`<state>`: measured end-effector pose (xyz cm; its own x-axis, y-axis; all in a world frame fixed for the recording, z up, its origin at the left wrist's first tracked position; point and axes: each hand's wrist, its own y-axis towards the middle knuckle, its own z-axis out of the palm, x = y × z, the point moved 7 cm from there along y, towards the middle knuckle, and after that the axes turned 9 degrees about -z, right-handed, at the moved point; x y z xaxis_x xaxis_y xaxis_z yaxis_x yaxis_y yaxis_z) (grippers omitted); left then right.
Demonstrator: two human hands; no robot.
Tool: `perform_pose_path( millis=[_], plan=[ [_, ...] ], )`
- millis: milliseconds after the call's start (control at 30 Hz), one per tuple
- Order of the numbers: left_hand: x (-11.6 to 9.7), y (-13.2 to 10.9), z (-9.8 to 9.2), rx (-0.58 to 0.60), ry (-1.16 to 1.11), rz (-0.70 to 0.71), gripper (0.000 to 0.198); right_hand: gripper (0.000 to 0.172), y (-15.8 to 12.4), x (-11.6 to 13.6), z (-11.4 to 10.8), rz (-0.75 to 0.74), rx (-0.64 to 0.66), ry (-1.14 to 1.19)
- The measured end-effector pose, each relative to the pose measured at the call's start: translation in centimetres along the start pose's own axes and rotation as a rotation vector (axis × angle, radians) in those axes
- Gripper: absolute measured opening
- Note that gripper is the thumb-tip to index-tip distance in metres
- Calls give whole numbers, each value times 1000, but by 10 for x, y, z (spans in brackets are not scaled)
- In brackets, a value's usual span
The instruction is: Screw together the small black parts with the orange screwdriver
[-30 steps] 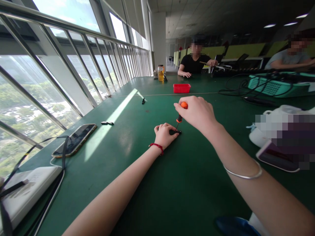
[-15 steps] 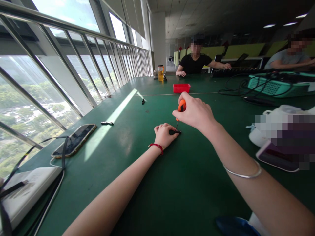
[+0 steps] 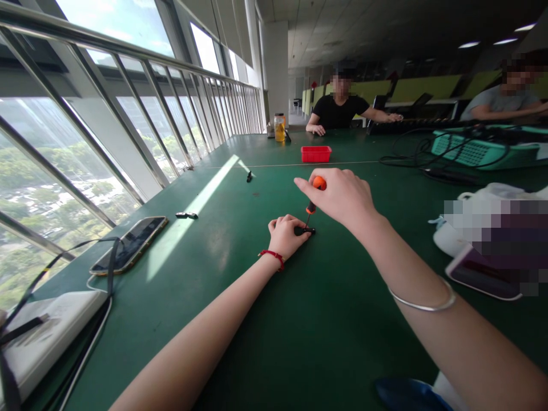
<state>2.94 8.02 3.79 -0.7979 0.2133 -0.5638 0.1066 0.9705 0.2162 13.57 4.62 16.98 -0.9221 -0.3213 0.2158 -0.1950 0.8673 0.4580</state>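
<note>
In the middle of the green table (image 3: 342, 319), my left hand (image 3: 286, 235) pinches a small black part (image 3: 305, 231) flat against the surface. What kind of part it is, I cannot make out. Above it, my right hand (image 3: 342, 194) has its fingers around the orange and black handle of a screwdriver (image 3: 311, 206), with the thumb stretched out to the left. The screwdriver stands nearly upright and slightly tilted, its thin shaft reaching down to the black part. The fingers behind the handle are partly hidden.
Left of my hands lie two small black pieces (image 3: 186, 215) (image 3: 249, 176) and a phone (image 3: 129, 245). A white power strip (image 3: 55, 337) with cables is nearer. Beyond my hands stand a red tray (image 3: 315, 154) and a jar (image 3: 279, 128). A teal basket (image 3: 462, 149) is at right; a person (image 3: 340, 111) sits opposite.
My right hand has dropped slightly and its thumb has straightened away from the handle, so more of the screwdriver shows. My left hand and the black part have stayed in place.
</note>
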Motion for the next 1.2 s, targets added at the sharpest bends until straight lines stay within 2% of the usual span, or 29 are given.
perform_pose_path(
  millis=[67, 200, 400, 533, 667, 800, 900, 1033, 1200],
  plan=[
    [0, 0, 1, -2, 1, 7, 14, 42, 0, 0, -1, 5, 2, 3],
    [1, 1, 2, 1, 13, 0, 14, 21, 0, 1, -4, -4, -29, -11],
    [0, 1, 1, 2, 19, -4, 15, 36, 0, -1, 1, 19, 21, -16],
    [0, 0, 0, 4, 13, -3, 14, 21, 0, -1, 0, 3, -12, -14],
    [-1, 0, 0, 2, 14, -5, 14, 27, 0, 1, -1, -16, -34, 7],
    [-1, 0, 0, 4, 9, 0, 14, 37, 0, -1, 1, 14, 9, -6],
    [0, 0, 0, 3, 7, 1, 14, 23, 0, -2, 0, 11, -5, -13],
    [-1, 0, 0, 5, 12, -3, 15, 32, 0, 0, 0, -6, -15, 4],
    [-1, 0, 0, 10, 12, -7, 14, 33, 0, -2, 2, 21, 6, 12]
  ],
)
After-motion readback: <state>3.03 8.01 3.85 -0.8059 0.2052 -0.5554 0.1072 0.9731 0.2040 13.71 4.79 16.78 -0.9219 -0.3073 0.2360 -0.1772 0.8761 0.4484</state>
